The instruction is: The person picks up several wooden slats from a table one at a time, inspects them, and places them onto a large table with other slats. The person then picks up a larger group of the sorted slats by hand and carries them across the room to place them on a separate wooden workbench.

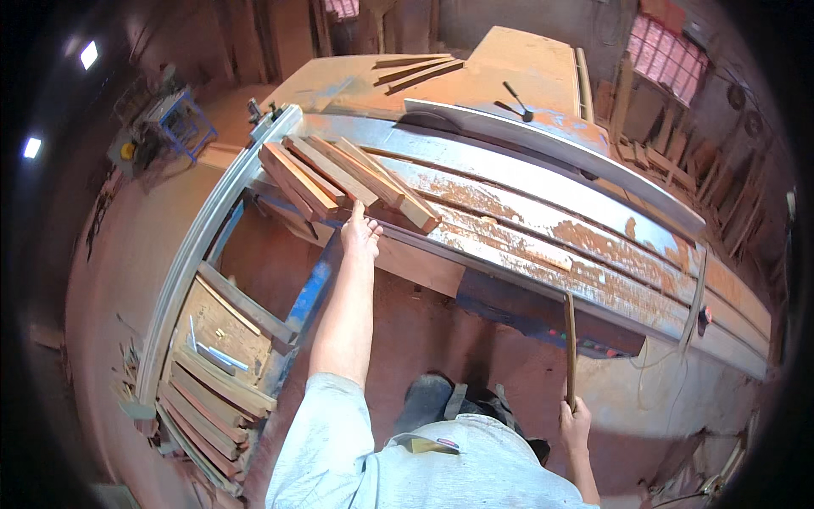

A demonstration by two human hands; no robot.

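My left hand (362,237) reaches to the near end of a wooden board in a loose group of boards (340,172). The boards lie side by side at the left end of a sliding table saw's metal table (464,165). Whether the fingers grip a board or only touch it cannot be told. Low at the right, my right hand (575,413) is closed around the lower end of a narrow wooden strip (570,350), which extends up to the front edge of the saw table. Sawdust (591,238) covers parts of the metal.
A long metal fence (559,159) runs across the saw, with a dark-handled tool (526,115) behind it. More wooden strips (420,69) lie on the far panel. A metal rail (197,254) curves down the left, beside a lower stack of boards (210,413).
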